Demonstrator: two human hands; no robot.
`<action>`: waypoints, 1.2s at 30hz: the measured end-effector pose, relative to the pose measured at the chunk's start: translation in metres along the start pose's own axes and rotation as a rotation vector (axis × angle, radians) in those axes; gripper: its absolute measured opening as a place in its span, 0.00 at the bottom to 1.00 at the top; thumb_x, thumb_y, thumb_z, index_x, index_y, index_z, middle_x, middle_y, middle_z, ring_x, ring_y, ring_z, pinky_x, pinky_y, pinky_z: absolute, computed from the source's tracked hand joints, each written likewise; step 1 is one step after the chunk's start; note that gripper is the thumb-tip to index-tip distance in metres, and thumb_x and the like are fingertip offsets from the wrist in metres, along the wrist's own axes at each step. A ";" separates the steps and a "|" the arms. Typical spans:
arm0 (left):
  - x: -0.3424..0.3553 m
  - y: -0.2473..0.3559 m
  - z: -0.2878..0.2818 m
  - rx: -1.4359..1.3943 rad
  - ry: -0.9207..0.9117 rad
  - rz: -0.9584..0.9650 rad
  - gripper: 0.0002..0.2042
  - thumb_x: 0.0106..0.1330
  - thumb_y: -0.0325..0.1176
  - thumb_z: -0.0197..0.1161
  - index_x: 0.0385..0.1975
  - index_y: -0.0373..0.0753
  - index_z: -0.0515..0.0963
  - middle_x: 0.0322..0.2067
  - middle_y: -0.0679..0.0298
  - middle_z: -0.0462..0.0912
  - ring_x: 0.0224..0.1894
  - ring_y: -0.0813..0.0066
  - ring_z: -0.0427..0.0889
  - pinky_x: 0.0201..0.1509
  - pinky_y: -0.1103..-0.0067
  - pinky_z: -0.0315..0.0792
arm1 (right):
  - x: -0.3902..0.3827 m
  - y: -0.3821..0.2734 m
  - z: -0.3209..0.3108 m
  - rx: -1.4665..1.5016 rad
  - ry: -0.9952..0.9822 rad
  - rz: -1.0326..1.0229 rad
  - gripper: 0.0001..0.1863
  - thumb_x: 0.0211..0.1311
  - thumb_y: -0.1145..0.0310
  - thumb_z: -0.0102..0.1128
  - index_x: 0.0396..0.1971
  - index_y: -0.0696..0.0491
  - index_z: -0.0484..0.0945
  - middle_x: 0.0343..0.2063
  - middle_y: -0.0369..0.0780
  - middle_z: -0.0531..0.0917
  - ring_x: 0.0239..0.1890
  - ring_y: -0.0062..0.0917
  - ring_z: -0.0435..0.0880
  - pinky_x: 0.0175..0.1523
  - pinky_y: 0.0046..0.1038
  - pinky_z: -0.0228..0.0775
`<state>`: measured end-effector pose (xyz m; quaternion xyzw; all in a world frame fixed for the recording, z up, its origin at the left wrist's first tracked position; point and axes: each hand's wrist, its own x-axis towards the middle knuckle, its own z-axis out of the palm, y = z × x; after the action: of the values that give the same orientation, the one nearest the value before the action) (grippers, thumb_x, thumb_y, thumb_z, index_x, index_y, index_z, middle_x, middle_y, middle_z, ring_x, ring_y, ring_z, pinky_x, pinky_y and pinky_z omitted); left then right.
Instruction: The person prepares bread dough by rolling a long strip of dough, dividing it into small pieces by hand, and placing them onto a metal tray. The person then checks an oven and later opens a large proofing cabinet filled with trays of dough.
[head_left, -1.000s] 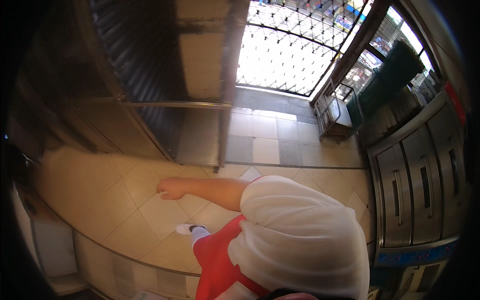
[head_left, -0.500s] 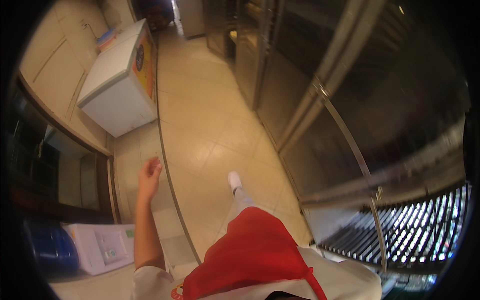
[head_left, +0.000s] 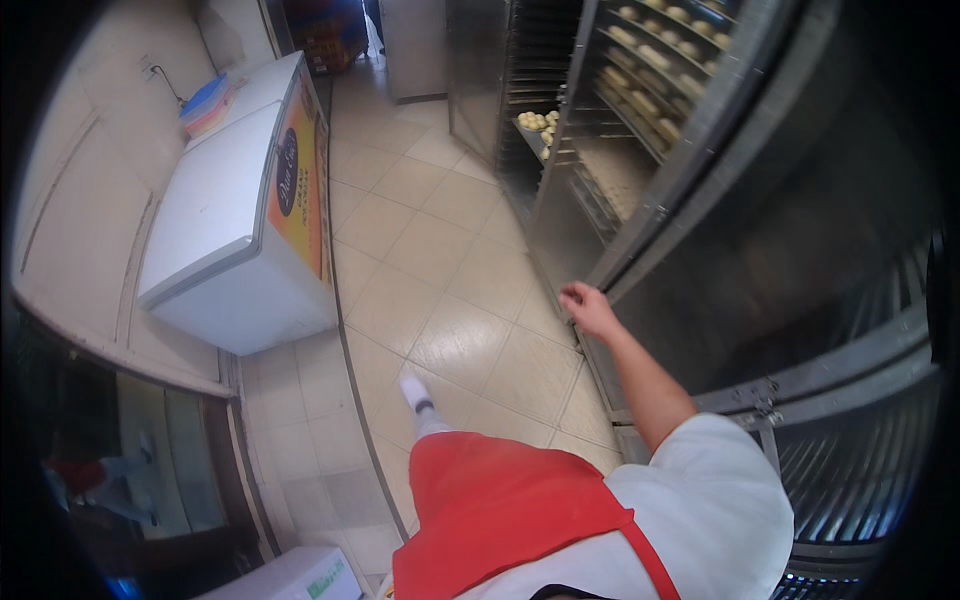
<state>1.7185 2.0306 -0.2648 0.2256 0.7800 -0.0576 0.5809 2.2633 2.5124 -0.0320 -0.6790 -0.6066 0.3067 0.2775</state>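
Note:
My right hand (head_left: 590, 311) hangs in front of the steel cabinets, its fingers loosely bent and a little apart, with nothing visible in them. It is nearest to the metal frame of a tall cabinet door (head_left: 740, 290), and I cannot tell whether they touch. My left hand is out of the picture. Past the hand, a tall rack cabinet (head_left: 600, 240) shows trays of pale dough pieces (head_left: 672, 35). Lower down, a tray of round dough balls (head_left: 537, 121) juts from a neighbouring rack.
A white chest freezer (head_left: 215, 215) stands along the left wall with blue and reddish containers (head_left: 207, 100) on it. A tiled floor (head_left: 440, 240) runs ahead between freezer and cabinets. My white shoe (head_left: 412, 388) is forward. A dark-framed glass pane (head_left: 170, 450) is at the lower left.
My left hand has left the picture, and my right arm has come into it. The freezer appears closer. Dough trays now show inside the racks on the right.

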 end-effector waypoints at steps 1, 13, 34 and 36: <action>0.021 0.028 -0.015 -0.006 -0.005 0.003 0.23 0.73 0.54 0.58 0.51 0.42 0.88 0.51 0.51 0.89 0.61 0.53 0.83 0.68 0.64 0.74 | 0.045 -0.006 0.007 -0.023 -0.005 0.001 0.21 0.69 0.58 0.66 0.55 0.54 0.84 0.47 0.47 0.90 0.50 0.38 0.90 0.57 0.36 0.81; 0.226 0.630 -0.460 -0.018 0.349 0.535 0.20 0.73 0.40 0.63 0.55 0.29 0.81 0.55 0.46 0.86 0.58 0.55 0.85 0.62 0.64 0.76 | 0.396 -0.094 0.003 0.070 0.271 0.195 0.21 0.73 0.59 0.64 0.57 0.56 0.83 0.51 0.47 0.89 0.53 0.36 0.88 0.60 0.35 0.78; 0.292 1.672 -0.647 0.163 -0.039 1.201 0.24 0.74 0.39 0.67 0.65 0.33 0.77 0.56 0.55 0.85 0.59 0.66 0.82 0.63 0.71 0.75 | 0.715 -0.074 -0.069 0.805 1.433 0.708 0.15 0.84 0.59 0.49 0.36 0.50 0.76 0.24 0.30 0.79 0.24 0.17 0.80 0.29 0.20 0.72; 0.299 1.798 -0.659 0.186 0.039 1.352 0.26 0.74 0.39 0.67 0.67 0.32 0.74 0.62 0.52 0.81 0.64 0.62 0.80 0.69 0.68 0.72 | 0.722 -0.088 -0.067 0.916 1.556 0.693 0.14 0.82 0.62 0.47 0.34 0.49 0.77 0.21 0.30 0.75 0.23 0.20 0.77 0.28 0.23 0.70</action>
<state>1.8246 3.9514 -0.0240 0.7132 0.4696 0.2554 0.4534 2.3114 3.2389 0.0203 -0.6593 0.1592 0.0427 0.7336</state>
